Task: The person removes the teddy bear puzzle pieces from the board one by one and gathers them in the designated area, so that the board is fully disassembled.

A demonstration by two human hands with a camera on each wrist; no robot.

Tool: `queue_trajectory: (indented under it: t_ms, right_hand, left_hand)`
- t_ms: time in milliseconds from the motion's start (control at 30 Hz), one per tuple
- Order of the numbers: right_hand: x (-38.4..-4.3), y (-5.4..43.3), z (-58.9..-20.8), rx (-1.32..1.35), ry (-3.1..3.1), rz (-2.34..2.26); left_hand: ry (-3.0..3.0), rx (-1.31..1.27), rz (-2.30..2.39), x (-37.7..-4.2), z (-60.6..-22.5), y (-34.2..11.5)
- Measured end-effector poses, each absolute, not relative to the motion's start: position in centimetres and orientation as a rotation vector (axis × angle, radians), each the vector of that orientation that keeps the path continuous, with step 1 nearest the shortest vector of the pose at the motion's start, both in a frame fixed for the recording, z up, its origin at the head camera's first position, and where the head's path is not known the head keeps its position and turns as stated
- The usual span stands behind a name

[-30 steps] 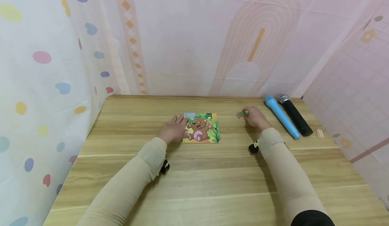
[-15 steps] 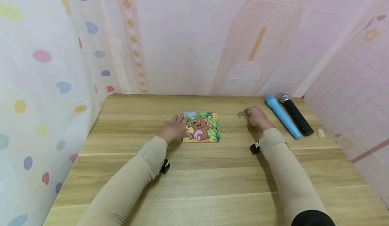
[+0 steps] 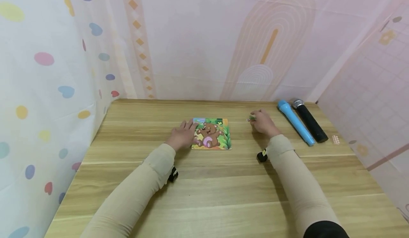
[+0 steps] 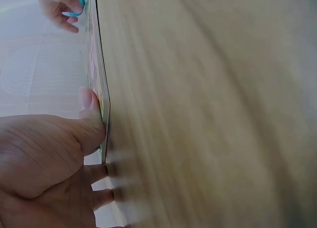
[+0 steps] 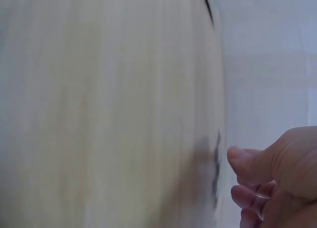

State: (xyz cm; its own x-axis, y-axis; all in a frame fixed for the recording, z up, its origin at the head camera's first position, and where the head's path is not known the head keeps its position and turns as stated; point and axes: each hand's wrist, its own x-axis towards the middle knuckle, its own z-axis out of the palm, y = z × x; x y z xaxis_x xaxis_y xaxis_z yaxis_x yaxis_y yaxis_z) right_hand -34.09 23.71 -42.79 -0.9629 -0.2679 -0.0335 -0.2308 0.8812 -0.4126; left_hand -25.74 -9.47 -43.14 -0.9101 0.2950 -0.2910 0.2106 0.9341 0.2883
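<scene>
A flat square bear picture puzzle [image 3: 211, 135] lies on the wooden table in the head view. My left hand [image 3: 182, 135] rests at its left side with fingers spread. In the left wrist view, the left thumb [image 4: 91, 121] lies on the board near its edge, and other fingertips reach the table. To the right of the puzzle, my right hand [image 3: 263, 122] hovers over small green and brown pieces [image 3: 251, 118], partly covering them. The right wrist view shows its thumb [image 5: 242, 161] close to the index finger, the others loosely curled, with nothing visible between them.
A blue microphone [image 3: 296, 122] and a black microphone [image 3: 310, 120] lie side by side to the right of my right hand. Farther right is a small pale dotted patch [image 3: 336, 139]. Patterned curtains [image 3: 191, 42] border the table [image 3: 204, 195] at the back and sides.
My right hand has shifted slightly left, now covering more of the small pieces. The left hand and the bear puzzle keep their places.
</scene>
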Motion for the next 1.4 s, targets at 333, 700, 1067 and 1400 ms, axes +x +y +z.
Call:
queue_trajectory:
  t_ms: [333, 700, 1067, 1400]
  right_hand:
    - [-33.6, 18.1, -42.3, -0.556, 2.886, -0.745]
    - [-33.4, 13.8, -43.4, -0.71, 2.815, -0.769]
    - [-32.6, 10.0, -43.5, -0.738, 2.709, -0.862]
    - [-32.5, 8.7, -43.5, -0.761, 2.674, -0.766]
  left_hand:
    - [2.734, 0.294, 0.449, -26.0, -43.4, -9.6]
    - [2.737, 0.275, 0.424, -26.0, -43.4, -9.3]
    - [2.742, 0.269, 0.417, -26.0, -43.4, -9.4]
    - [2.745, 0.279, 0.411, -26.2, -43.4, -9.4]
